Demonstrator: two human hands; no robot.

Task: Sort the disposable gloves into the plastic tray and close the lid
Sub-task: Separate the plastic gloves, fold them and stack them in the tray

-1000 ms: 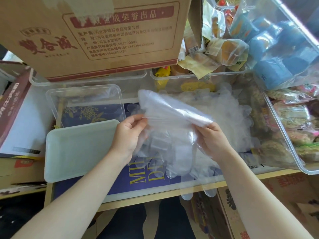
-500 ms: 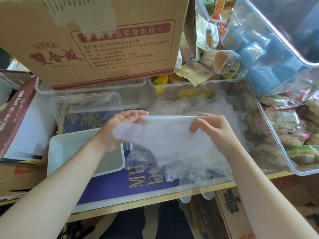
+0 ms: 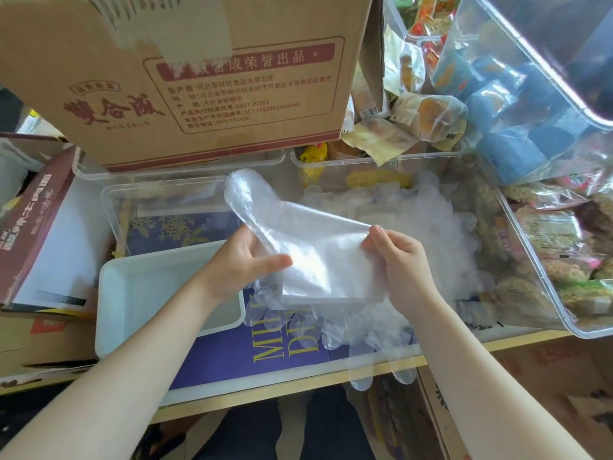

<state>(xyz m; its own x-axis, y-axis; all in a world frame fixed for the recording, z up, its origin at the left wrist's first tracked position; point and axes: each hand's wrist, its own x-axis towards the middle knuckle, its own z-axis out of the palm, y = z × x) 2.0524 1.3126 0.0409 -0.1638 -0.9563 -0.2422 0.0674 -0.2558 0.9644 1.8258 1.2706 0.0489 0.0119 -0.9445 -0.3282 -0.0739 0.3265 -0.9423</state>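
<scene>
We see the left hand point(image 3: 247, 260) and right hand point(image 3: 396, 257) pinching a folded stack of gloves point(image 3: 318, 254) just right of the white tray point(image 3: 132, 277), above the loose glove pile point(image 3: 414, 234).

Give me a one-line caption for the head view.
Both hands, left and right, hold a stack of disposable gloves above the glove pile, beside the white tray.

The left hand point(image 3: 247, 260) shows only thumb and palm; its fingers lie behind the stack of gloves point(image 3: 318, 257). The left forearm covers the near right part of the white tray point(image 3: 132, 293). The cardboard box point(image 3: 185, 74) is cut off by the top edge. The loose glove pile point(image 3: 414, 220) blurs the navy printed sheet point(image 3: 265, 353) beneath; its lettering is partly unreadable.
</scene>
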